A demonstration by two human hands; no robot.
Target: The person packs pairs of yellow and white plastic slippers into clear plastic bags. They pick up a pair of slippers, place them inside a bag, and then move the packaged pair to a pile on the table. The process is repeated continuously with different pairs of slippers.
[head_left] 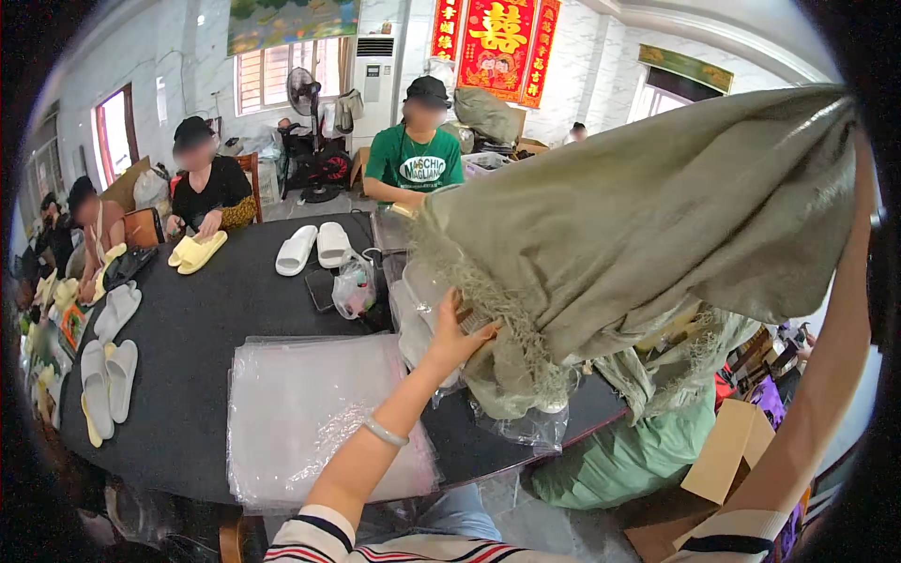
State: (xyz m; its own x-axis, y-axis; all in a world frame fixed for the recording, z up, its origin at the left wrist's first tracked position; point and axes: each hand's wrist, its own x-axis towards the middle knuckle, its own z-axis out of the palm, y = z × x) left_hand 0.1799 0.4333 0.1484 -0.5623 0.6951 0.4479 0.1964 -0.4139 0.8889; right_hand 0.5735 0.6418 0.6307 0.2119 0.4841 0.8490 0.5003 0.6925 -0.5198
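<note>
A large grey-green woven sack (638,216) with a frayed edge is stretched up across the right side of the head view. My left hand (460,336) grips its frayed lower edge, thumb on the near side. High at the far right, my raised right arm ends at the sack's upper corner, which it holds up; the cloth and the rim of the view hide the fingers. Under the sack's mouth lie clear plastic bags and pale slippers, partly covered. Just left of my left forearm is a stack of clear plastic bags (310,408).
On the black table (206,375) stand white slippers (314,247), yellow slippers (199,251) and grey slippers (109,380). Co-workers sit along its far and left sides. A green sack (629,455) and an open cardboard box (727,450) are on the floor at right.
</note>
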